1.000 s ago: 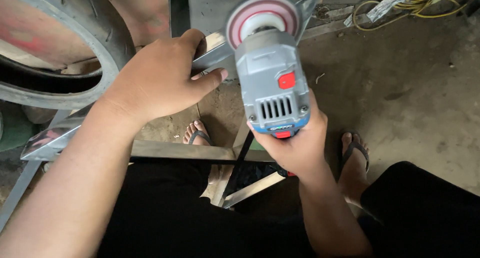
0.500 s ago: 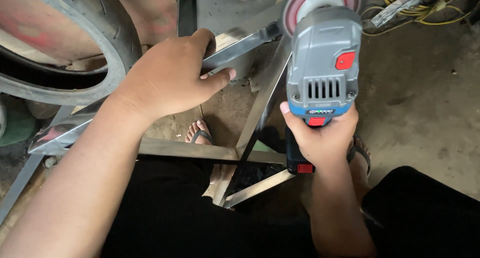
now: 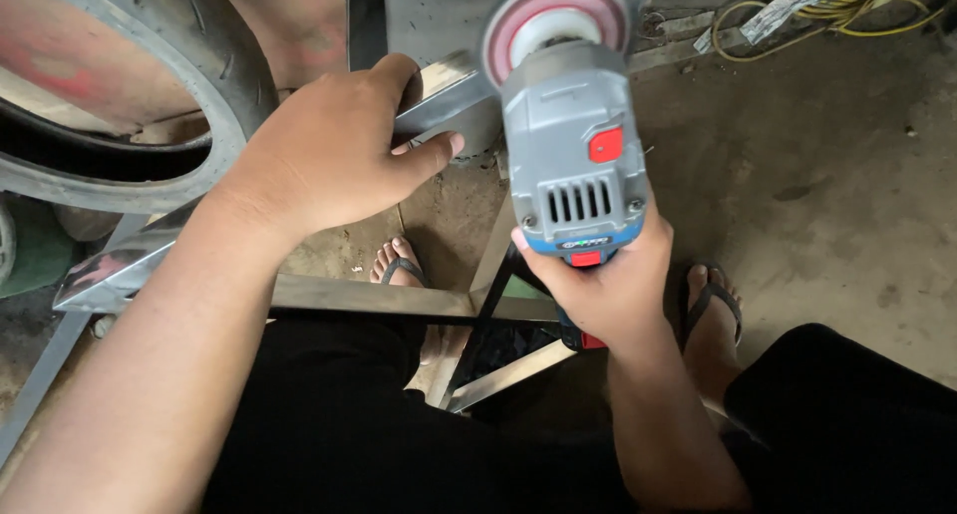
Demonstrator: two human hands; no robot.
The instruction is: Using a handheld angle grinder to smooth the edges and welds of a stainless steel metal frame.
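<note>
My left hand [image 3: 329, 150] is closed over a shiny steel bar [image 3: 439, 90] of a metal frame, thumb along its lower side. My right hand [image 3: 598, 280] grips the rear of a grey and blue angle grinder [image 3: 573, 160] with a red switch. The grinder's round red-rimmed disc [image 3: 556, 20] points away from me and sits at the bar, just right of my left hand. The contact point between disc and metal is hidden behind the tool body.
A large rubber tyre [image 3: 130, 85] lies at the upper left. More steel bars of the frame [image 3: 369, 297] cross below, above my sandalled feet [image 3: 399, 265]. Yellow cable [image 3: 847, 5] and metal scraps lie on the concrete floor [image 3: 827, 175] at the upper right.
The grinder swung right half a second ago and has now come back left towards my left hand. My left hand has kept its hold on the bar.
</note>
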